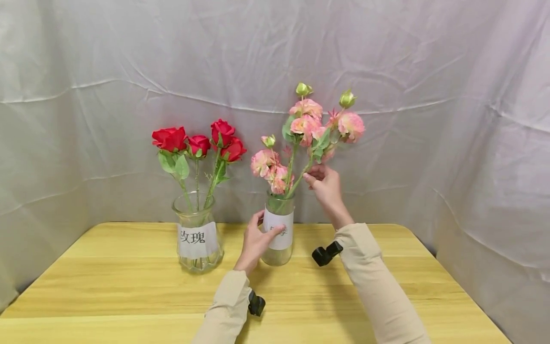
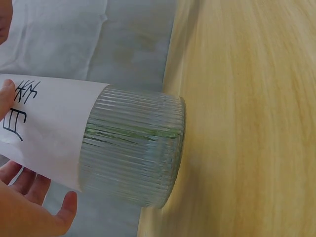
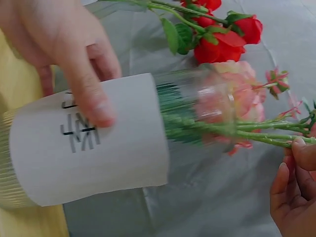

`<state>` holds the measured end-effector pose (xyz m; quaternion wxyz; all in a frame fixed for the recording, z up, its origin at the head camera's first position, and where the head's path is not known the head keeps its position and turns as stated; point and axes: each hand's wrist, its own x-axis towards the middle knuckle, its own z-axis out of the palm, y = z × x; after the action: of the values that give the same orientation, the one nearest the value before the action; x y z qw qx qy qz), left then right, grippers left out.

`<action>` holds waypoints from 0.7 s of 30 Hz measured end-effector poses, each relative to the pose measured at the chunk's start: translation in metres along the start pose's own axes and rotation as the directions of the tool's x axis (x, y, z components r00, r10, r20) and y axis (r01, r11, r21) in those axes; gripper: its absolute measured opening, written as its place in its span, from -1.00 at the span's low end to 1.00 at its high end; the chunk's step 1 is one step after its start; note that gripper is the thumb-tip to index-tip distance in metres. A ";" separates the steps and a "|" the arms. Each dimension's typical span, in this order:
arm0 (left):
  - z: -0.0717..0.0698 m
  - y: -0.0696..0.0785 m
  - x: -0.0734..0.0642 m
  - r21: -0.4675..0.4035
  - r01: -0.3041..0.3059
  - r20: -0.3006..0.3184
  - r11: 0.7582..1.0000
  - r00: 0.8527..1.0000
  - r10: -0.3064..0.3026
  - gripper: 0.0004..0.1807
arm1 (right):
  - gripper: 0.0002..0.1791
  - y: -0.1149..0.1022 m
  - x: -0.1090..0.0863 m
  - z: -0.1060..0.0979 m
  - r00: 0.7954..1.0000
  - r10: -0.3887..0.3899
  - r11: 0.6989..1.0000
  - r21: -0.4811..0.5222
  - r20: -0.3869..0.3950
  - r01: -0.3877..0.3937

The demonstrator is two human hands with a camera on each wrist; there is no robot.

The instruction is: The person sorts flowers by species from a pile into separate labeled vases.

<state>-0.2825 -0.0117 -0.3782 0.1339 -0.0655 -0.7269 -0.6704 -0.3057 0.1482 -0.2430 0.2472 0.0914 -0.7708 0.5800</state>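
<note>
A ribbed glass vase [image 1: 277,258] with a white paper label [image 2: 49,128] stands upright on the table, holding several stems of pink flowers [image 1: 306,125]. My left hand [image 1: 256,240] grips it from the left side, the thumb lying across the label and the fingers around the back. Above the rim, my right hand [image 1: 325,187] pinches one green flower stem [image 3: 266,139] between thumb and fingertips; that stem leans to the right. In the right wrist view the lower stems show through the glass.
Left of the pink flowers, a second labelled glass vase [image 1: 182,263] holds several red roses [image 1: 169,139]. Both vases stand toward the back of the wooden table [image 1: 129,291]. A grey curtain [image 1: 215,52] hangs behind. Black cameras [image 1: 326,253] are worn on both wrists.
</note>
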 end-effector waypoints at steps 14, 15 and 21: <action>0.002 0.002 -0.001 -0.005 -0.005 0.011 1.000 1.000 0.005 -0.24 | -0.89 0.021 -0.019 0.008 0.996 0.074 0.997 -0.031 0.051 -0.073; 0.002 0.002 -0.001 -0.006 -0.006 0.012 1.000 1.000 0.006 -0.24 | -0.87 0.022 -0.021 0.008 0.995 0.080 0.997 -0.027 0.055 -0.078; 0.002 0.000 -0.001 -0.011 -0.007 0.018 1.000 1.000 0.007 -0.24 | -0.78 0.027 -0.029 0.008 0.985 0.160 0.986 0.040 0.070 -0.163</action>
<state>-0.2813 -0.0091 -0.3783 0.1293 -0.0747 -0.7241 -0.6733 -0.2950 0.1452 -0.2818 0.1712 0.0532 -0.7700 0.6123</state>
